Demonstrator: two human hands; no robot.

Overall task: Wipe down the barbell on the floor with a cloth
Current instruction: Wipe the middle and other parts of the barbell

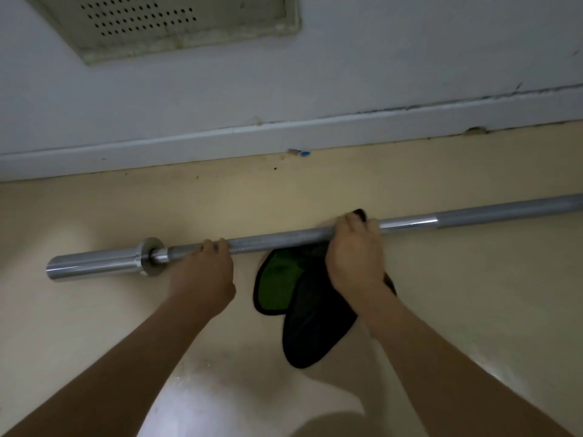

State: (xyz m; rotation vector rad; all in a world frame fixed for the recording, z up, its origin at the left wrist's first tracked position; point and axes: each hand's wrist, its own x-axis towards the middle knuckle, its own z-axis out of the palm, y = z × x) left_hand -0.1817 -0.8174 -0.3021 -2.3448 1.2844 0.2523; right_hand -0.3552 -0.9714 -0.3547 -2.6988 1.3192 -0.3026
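Step in hand: wiping the shaft. My right hand (356,257) is clenched on the cloth (312,323), which is folded over the barbell (277,238). My left hand (202,275) grasps the bare shaft, fingers curled over it.

Recommended procedure, in my judgement:
1. Brace the bar with the left hand so it does not roll on the floor (473,294).
2. Slide the right hand along the shaft with even pressure, with the cloth fully round the steel.
3. Gather the loose cloth first. It may drag or snag under the bar.

Position: the barbell lies on the floor and runs under both hands. Its collar (148,255) sits just outboard of the left hand. The long unwiped run extends outboard of the right hand. The slack cloth trails from beneath the right palm toward me and lies between the two forearms.
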